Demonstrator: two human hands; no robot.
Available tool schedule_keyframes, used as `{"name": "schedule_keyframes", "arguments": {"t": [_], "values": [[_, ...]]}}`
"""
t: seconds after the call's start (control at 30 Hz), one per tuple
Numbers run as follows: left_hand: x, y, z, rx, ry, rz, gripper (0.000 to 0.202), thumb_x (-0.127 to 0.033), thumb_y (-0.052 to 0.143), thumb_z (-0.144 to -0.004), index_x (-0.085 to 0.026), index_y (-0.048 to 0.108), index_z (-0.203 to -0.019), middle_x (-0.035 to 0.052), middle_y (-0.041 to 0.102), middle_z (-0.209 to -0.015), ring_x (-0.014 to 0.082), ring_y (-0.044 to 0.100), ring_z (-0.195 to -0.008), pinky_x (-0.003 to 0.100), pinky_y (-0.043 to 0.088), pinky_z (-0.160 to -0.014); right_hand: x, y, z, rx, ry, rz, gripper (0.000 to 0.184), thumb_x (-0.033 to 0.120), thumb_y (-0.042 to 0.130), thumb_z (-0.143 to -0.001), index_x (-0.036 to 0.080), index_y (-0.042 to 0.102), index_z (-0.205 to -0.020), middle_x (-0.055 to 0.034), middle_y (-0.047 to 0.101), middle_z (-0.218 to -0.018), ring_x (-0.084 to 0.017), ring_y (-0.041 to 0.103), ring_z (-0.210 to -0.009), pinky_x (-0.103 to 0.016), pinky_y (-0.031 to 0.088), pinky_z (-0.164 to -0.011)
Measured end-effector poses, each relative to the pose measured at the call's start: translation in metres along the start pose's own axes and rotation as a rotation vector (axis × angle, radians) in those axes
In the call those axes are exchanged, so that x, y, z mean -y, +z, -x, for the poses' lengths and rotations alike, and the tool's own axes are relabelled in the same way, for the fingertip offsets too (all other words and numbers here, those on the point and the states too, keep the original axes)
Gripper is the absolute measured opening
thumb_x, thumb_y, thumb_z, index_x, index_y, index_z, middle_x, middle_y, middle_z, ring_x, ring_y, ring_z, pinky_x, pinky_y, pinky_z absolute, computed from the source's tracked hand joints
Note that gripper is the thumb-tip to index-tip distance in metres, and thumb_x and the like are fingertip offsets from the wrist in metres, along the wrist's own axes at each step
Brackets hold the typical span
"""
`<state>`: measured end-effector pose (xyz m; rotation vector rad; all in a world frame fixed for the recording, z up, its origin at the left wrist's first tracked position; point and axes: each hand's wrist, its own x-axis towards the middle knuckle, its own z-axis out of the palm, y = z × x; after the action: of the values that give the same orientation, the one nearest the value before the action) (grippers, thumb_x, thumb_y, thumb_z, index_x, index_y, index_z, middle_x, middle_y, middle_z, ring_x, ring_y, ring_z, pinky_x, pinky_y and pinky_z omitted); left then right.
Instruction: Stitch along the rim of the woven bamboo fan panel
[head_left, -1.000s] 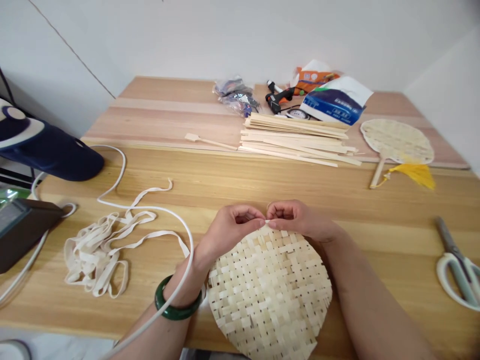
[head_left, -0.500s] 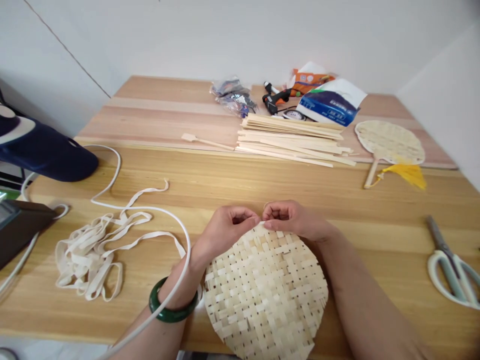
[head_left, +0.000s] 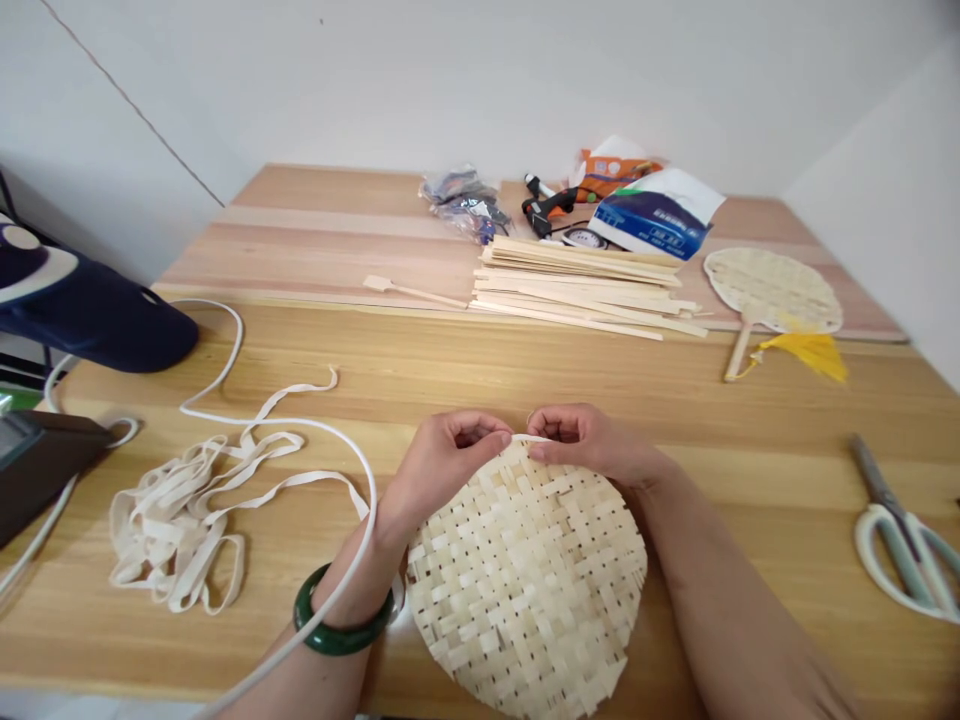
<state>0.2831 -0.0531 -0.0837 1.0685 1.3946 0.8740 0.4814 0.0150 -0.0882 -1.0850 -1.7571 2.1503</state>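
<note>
A round woven bamboo panel (head_left: 529, 580) lies tilted before me, its far rim pinched between the fingers of both hands. My left hand (head_left: 457, 460) is closed on the rim a little left of its top. Just to the right, my right hand (head_left: 581, 440) grips the same rim, thumb on the near face. A short stretch of white cloth tape (head_left: 529, 438) edges the rim between the two hands. The rest of the tape (head_left: 176, 520) lies in a loose heap at left, one strand passing behind my left wrist.
A white cord (head_left: 300, 418) crosses the table and runs over my left forearm. Scissors (head_left: 892, 530) lie at right. Farther back are bamboo strips (head_left: 585, 285), a finished fan (head_left: 776, 290) with yellow tassel, a glue gun (head_left: 551, 205) and a tissue pack (head_left: 656, 215).
Both hands still pinch the rim; the fingers have shifted slightly and more white edging shows between them. The panel has turned a little. The whole view has moved slightly.
</note>
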Motion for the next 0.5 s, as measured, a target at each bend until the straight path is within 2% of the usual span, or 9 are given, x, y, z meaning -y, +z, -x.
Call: {"name": "schedule_keyframes", "arguments": {"t": [0.13,0.33,0.5], "values": [[-0.0034,0.0021,0.0005,-0.095,0.038,-0.041,0.019,-0.032,0.065,-0.082,-0.017,0.076,-0.088,0.0023,0.074,-0.082,0.0134,0.062,-0.071,0.021,0.045,-0.060,-0.0017,0.0002,-0.0009,-0.004,-0.009,-0.019,0.025,0.036,0.073,-0.075,0.017,0.059,-0.083,0.0032,0.054,-0.074,-0.008,0.047,-0.066,-0.022,0.035,-0.059],[-0.0010,0.0029,0.0007,-0.082,0.176,-0.043,0.019,-0.033,0.068,-0.080,-0.016,0.076,-0.081,0.0039,0.073,-0.083,0.0161,0.065,-0.078,0.023,0.048,-0.068,-0.0022,0.0001,-0.0016,0.002,-0.024,-0.025,0.025,0.036,0.073,-0.075,0.017,0.058,-0.082,0.0031,0.052,-0.074,-0.008,0.046,-0.066,-0.022,0.035,-0.059],[0.0018,0.0042,-0.0004,-0.057,0.075,-0.017,0.017,-0.031,0.072,-0.076,-0.015,0.075,-0.080,0.0034,0.073,-0.077,0.0133,0.062,-0.069,0.021,0.046,-0.061,0.0000,0.0007,-0.0010,0.010,0.002,-0.021,0.027,0.038,0.074,-0.074,0.017,0.058,-0.081,0.0037,0.051,-0.070,-0.008,0.043,-0.062,-0.022,0.032,-0.056]]}}
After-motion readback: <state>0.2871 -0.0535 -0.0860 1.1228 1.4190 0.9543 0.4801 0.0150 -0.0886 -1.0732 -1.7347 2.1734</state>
